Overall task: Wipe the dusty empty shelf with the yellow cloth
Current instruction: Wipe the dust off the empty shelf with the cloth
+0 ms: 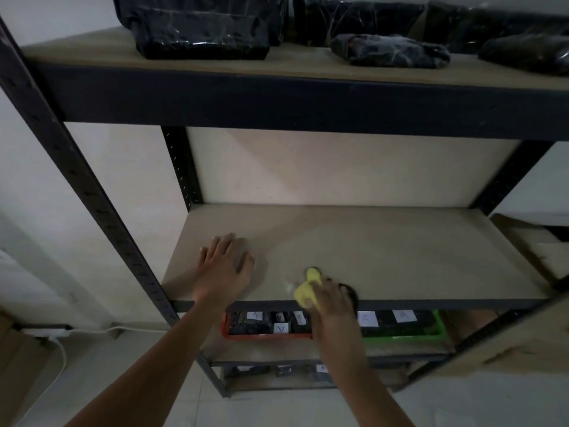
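Observation:
The empty shelf (pixel 385 254) is a pale board in a dark metal rack, at the middle level. My left hand (pixel 223 266) lies flat on its front left part, palm down, fingers spread, holding nothing. My right hand (pixel 331 298) is at the shelf's front edge near the middle, closed on a bunched yellow cloth (pixel 308 288) that presses on the board. A faint whitish smear shows on the board just left of the cloth.
Black plastic-wrapped bundles (pixel 200 35) fill the top shelf. Below, a red basket (pixel 264 334) and a green basket (pixel 406 334) hold labelled items. A cardboard box (pixel 535 241) stands at the right. A white cable (pixel 61 346) runs over the floor at the left.

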